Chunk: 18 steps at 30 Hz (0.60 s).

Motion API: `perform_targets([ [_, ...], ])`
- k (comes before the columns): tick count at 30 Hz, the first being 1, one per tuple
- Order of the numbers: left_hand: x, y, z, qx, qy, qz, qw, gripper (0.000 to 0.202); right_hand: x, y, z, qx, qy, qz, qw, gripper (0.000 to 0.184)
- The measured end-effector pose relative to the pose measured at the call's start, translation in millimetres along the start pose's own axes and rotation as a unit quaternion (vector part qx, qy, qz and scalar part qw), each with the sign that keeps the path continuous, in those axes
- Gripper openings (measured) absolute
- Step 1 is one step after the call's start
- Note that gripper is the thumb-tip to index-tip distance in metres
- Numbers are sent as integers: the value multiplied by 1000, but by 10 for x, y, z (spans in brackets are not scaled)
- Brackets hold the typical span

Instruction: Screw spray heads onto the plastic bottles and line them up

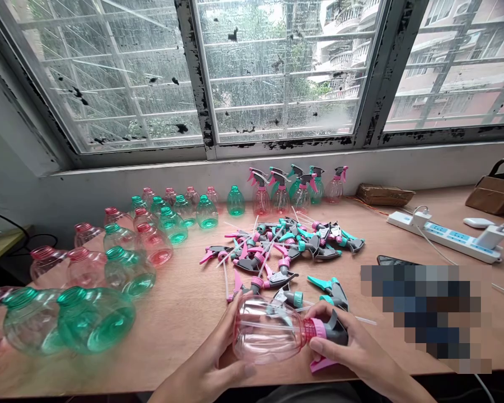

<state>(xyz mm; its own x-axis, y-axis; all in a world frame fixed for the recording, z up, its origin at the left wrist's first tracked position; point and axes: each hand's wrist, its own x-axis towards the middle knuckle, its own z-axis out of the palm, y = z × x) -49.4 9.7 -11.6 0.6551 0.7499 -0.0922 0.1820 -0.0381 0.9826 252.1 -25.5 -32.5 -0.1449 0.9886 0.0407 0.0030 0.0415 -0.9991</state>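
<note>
A clear pink spray bottle [269,330] lies on its side near the front edge of the wooden table [185,302]. My left hand [218,358] is wrapped round its body. My right hand [353,344] grips the grey spray head with pink collar and trigger [325,333] fitted at the bottle's neck. Just beyond my hands lies a pile of loose spray heads [277,249], grey with pink or teal triggers and white dip tubes.
Several open pink and teal bottles [121,252] stand at the left. Several capped bottles [294,187] line the wall under the window. A white power strip [445,235], a phone [392,260], a brown bag [495,193] and a blurred patch lie at the right.
</note>
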Motion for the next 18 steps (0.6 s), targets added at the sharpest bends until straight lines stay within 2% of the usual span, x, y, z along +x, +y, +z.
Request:
perform_targets([
  [3,-10,11,9,38,9,9,999,92,0,11,-7,11,3,2,1000,34],
  [6,-6,37,33,34,17,28,999,88,-1,12,-11,12,-1,9,1000,34],
  [11,16,16,26,-16,8,12,1000,102,1,-5,-5,-7,6,-2,1000,34],
  [18,-14,-22,10,37,15,22,999,86,-2,36,1,44,6,28,999,36],
])
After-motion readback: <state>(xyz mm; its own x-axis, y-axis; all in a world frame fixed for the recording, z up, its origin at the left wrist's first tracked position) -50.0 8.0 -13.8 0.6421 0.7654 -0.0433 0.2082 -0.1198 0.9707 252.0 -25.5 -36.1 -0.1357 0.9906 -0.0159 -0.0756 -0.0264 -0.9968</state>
